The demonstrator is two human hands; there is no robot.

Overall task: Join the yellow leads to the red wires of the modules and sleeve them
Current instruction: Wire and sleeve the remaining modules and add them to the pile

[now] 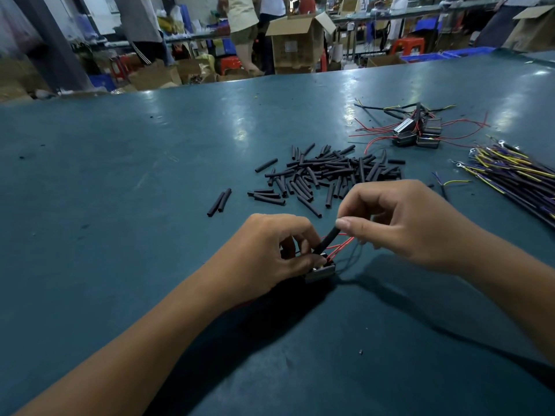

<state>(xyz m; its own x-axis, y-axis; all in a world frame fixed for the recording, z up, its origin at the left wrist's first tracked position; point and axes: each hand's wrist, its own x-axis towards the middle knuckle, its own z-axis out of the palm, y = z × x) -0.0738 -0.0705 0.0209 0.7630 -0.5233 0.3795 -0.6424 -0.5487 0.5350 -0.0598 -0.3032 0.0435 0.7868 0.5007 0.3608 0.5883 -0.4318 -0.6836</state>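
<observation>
Sleeving in progress at the near middle of the desk. Left hand grips a small module against the surface, fingers curled round it, probably to steady the base of its red wires. Right hand pinches the upper end of a black sleeve between thumb and forefinger; the sleeve runs slanted down toward the module, apparently being slid along the joint. Joint itself hidden. Spare sleeves lie heaped just beyond the hands, within reach. Remaining modules sit far right; yellow leads bundled at the right edge.
</observation>
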